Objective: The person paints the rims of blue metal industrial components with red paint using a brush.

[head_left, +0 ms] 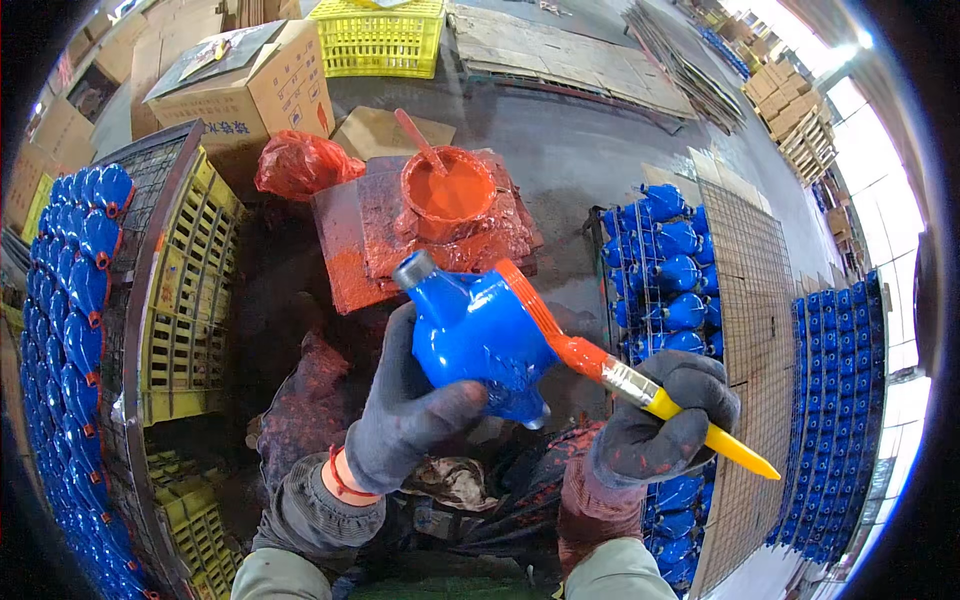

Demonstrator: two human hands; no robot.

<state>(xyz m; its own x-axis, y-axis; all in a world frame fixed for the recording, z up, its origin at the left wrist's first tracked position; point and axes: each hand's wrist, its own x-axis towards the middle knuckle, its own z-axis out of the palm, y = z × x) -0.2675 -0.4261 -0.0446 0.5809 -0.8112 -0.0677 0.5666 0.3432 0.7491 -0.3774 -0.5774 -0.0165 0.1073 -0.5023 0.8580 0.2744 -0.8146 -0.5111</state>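
Observation:
My left hand (415,415), in a dark glove, grips a glossy blue metal casting (470,335) from the left and below. The casting has a bare metal neck at its upper left and a wide ring edge coated red on its right. Between the fingers of my gloved right hand (662,420) is a paintbrush (628,382) with a yellow handle. Its red-soaked bristles touch the lower right part of that ring edge. Beyond the casting, a paint bucket (450,228) holds red paint, with a red-smeared stick (420,140) leaning in it.
Red-spattered cardboard (350,260) lies under the bucket, beside a red plastic bag (300,165). Mesh racks with rows of blue castings stand left (85,270) and right (680,275). Yellow crates (190,290) are on the left. A carton (290,90) and another yellow crate (380,45) sit farther back.

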